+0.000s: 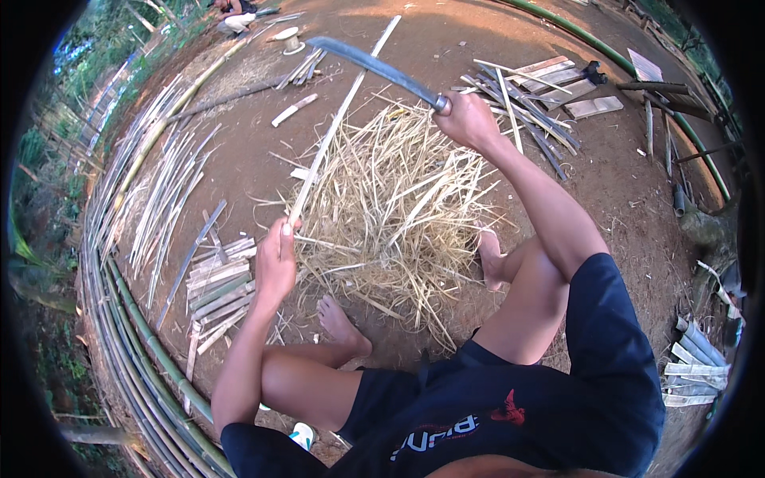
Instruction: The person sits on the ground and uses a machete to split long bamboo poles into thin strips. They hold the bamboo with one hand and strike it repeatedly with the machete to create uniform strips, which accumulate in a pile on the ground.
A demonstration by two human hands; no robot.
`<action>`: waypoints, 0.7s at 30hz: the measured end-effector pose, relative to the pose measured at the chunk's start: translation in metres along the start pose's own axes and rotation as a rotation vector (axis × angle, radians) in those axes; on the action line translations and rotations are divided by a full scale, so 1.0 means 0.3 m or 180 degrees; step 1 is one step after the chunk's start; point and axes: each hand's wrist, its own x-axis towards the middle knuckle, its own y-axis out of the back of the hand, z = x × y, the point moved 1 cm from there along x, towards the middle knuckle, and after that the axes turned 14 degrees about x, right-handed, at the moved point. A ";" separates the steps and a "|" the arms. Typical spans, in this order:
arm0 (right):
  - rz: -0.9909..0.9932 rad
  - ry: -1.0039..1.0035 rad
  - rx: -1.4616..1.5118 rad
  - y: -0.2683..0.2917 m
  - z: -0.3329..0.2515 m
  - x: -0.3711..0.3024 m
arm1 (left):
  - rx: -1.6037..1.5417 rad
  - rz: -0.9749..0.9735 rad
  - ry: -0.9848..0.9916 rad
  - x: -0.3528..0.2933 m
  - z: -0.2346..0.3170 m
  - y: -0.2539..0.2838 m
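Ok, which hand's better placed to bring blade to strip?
Likely the right hand: it grips the long knife. The left hand is busy holding the pale strip by its near end.

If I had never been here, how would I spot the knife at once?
Find the big heap of shavings. Just above it in view, the right hand holds the knife, tip leftward. Unlike the straight, pale strip crossing behind it, its blade is grey and gently curved.

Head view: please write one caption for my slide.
Left hand holding a long pale strip, right hand a curved machete, beside a heap of shavings.
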 end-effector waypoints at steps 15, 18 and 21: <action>-0.0250 0.0803 -0.0459 0.058 0.026 -0.024 | -0.0947 -0.0369 -0.0063 -0.019 -0.034 0.014; -0.0048 -0.0454 0.0142 0.113 0.054 0.032 | -0.0939 -0.0543 0.0114 -0.033 -0.040 0.009; 0.0520 -0.0824 0.0389 0.153 0.098 0.036 | -0.0742 -0.0507 -0.0043 -0.016 -0.080 -0.011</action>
